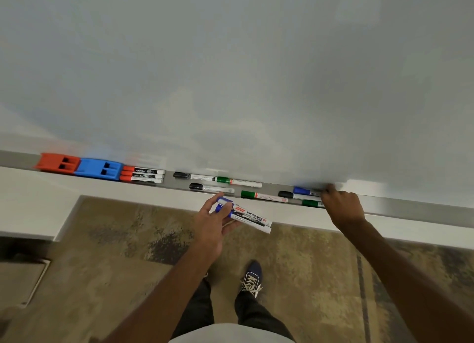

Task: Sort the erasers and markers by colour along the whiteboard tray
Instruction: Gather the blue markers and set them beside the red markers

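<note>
Two blue-capped white markers [245,215], one reading "WHITEBOARD MARKER", are lying clamped in my left grip [215,219]; my right grip [342,204] is hiding a blue-capped marker's [305,191] barrel, closure unclear.

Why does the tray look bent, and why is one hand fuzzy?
In the head view, the wide-angle lens bows the straight tray. The right hand is smeared by motion blur as it reaches the blue marker. The left hand with its markers looks sharper. The whiteboard shows soft, even light.
</note>
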The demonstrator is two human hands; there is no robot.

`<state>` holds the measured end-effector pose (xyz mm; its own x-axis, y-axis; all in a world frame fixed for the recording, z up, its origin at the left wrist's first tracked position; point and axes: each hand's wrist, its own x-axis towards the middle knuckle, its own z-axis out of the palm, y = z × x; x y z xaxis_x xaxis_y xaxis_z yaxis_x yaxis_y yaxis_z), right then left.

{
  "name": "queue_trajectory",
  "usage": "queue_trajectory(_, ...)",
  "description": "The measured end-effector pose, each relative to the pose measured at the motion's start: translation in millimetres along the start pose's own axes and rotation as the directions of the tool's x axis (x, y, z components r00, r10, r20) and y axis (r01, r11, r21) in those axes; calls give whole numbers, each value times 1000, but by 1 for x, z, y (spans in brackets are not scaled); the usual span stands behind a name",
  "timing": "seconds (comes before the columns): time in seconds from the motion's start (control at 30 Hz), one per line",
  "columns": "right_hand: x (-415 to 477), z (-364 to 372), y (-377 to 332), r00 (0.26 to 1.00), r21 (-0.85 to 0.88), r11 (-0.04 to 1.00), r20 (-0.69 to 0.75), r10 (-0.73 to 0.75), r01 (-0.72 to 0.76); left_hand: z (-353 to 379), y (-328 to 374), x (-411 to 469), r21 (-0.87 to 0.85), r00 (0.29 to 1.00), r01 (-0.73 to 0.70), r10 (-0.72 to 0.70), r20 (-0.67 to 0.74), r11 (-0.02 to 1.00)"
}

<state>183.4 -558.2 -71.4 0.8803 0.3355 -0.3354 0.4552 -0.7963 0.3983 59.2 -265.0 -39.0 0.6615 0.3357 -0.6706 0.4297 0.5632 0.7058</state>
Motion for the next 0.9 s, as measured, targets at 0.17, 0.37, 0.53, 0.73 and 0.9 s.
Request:
queue_trajectory(0.17,-4,1,-1,999,37,999,-25,39,-38,1,-1,-2,1,1000,-7,7,4,1000)
queue_trajectory(0.37,-20,-5,-2,933,106,990,-338,127,-96,0,0,0,6,1000,-19,19,-11,1000)
queue_trajectory(0.53,-38,-33,-29,876,503,862,-437,203,52,-2,4,3,-42,1000,-10,10,2,999)
queue_trajectory(0.73,-40,-66,-95,990,973,-226,78,121,-49,-14,14,8,-102,996,19,-9,90,995)
queue_trajectory(0.9,-30,-80,-137,975,769,-603,207,-80,-213,-27,27,18,-122,996,6,5,86,992)
